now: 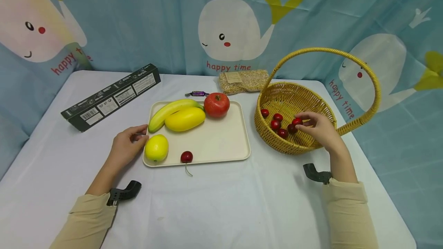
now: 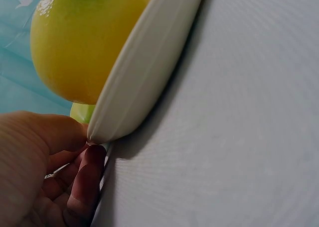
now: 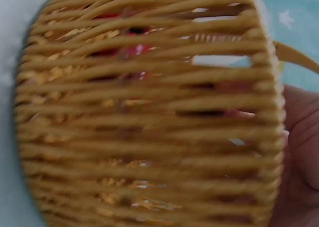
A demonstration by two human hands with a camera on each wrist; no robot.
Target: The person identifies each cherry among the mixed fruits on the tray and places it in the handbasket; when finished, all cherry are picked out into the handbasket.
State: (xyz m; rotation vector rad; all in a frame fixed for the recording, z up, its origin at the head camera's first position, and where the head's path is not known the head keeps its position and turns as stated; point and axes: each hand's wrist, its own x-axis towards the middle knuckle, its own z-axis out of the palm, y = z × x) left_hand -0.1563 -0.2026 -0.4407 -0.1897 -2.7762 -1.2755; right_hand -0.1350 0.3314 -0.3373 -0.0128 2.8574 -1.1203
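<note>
My left hand grips the left rim of a cream tray, thumb on the edge and fingers curled below it in the left wrist view. On the tray are a lemon, a banana, a yellow mango-like fruit, a red pomegranate-like fruit and a cherry whose stem hangs over the front rim. Inside the wicker basket, my right hand pinches a cherry between thumb and fingers. Several other cherries lie there. Basket weave hides most of this hand in the right wrist view.
A long dark box lies behind the tray at left. Behind the tray are a purple-wrapped candy and a bag of grains. The basket's tall handle arches over toward the right. A blue curtain hangs behind the table.
</note>
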